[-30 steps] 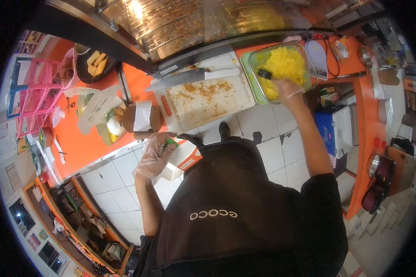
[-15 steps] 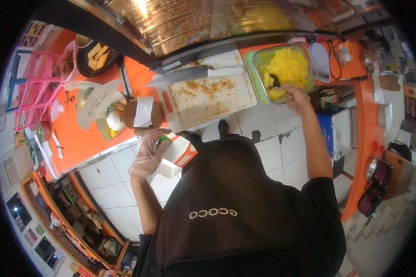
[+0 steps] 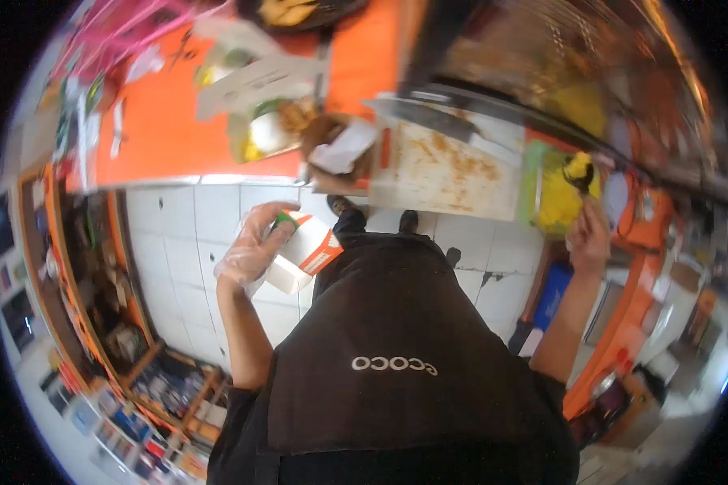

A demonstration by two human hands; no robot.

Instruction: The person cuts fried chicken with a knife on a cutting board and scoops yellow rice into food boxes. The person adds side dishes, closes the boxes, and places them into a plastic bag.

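Observation:
My left hand [image 3: 255,249], in a clear plastic glove, grips a white and orange folding food carton [image 3: 307,249] in front of the dark apron. Something small and green shows by its fingers. My bare right hand [image 3: 590,234] is closed round the handle of a black serving spoon [image 3: 588,179]. A heap of yellow food, which looks like rice, sits in the spoon's bowl. Beneath it is more yellow rice [image 3: 555,194] in a clear rectangular tub, whose edges are blurred now. The tub is by a green board at the right of the counter.
A crumb-strewn white cutting board [image 3: 392,187] bears a large knife [image 3: 433,119] along its far edge. Left of it are a brown container [image 3: 323,133] with white paper and open cartons [image 3: 247,90] with food. A glass display case [image 3: 534,56] stands behind. Tiled floor [image 3: 178,267] lies below.
The view has swung, shifting the counter rightward and up in the picture. My right hand has raised the spoon, now loaded with yellow rice. My left hand still holds the carton.

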